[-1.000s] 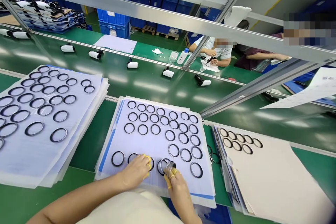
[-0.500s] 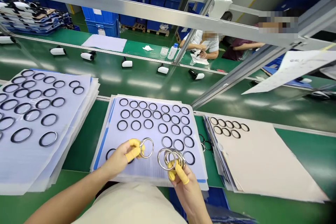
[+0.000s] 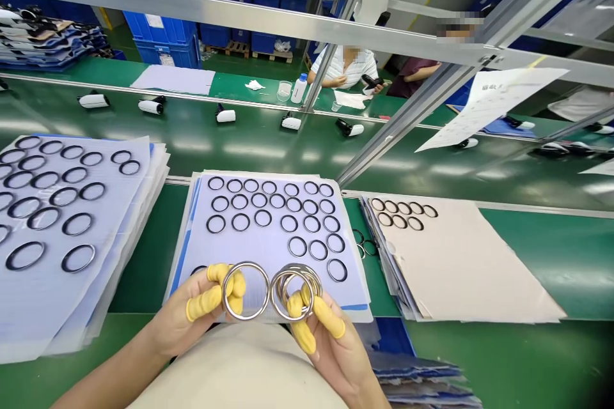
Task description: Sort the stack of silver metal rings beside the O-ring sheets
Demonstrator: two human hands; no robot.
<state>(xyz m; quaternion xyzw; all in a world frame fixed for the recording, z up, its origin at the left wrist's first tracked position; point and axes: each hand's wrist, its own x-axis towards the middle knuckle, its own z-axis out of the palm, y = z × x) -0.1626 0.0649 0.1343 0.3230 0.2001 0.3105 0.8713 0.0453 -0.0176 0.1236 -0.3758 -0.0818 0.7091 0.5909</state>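
Yellow finger cots cover several fingertips of both hands. My left hand [image 3: 196, 307] pinches one shiny metal ring [image 3: 265, 275] by its left side, holding it upright and facing me. In my right hand [image 3: 330, 339] is a bunch of metal rings [image 3: 314, 271], overlapping one another, gripped at their lower edge. The single ring and the bunch are side by side, their rims very close; whether they touch I cannot tell. Beneath them lies a stack of white sheets [image 3: 259, 243] bearing rows of black-edged rings [image 3: 263, 218]. The stack's near edge is partly hidden by my hands.
More rings lie on a left sheet stack [image 3: 110, 230] and on a beige sheet stack [image 3: 460, 255] at right. Beyond, white-and-black devices [image 3: 225, 115] line a green conveyor [image 3: 192, 147]. A slanting metal post [image 3: 398, 121] rises behind the stacks. Two people sit across.
Both hands have come closer to me, and the single ring is now beside the bunch. The view has shifted slightly. Across the line, a person now holds a dark device.
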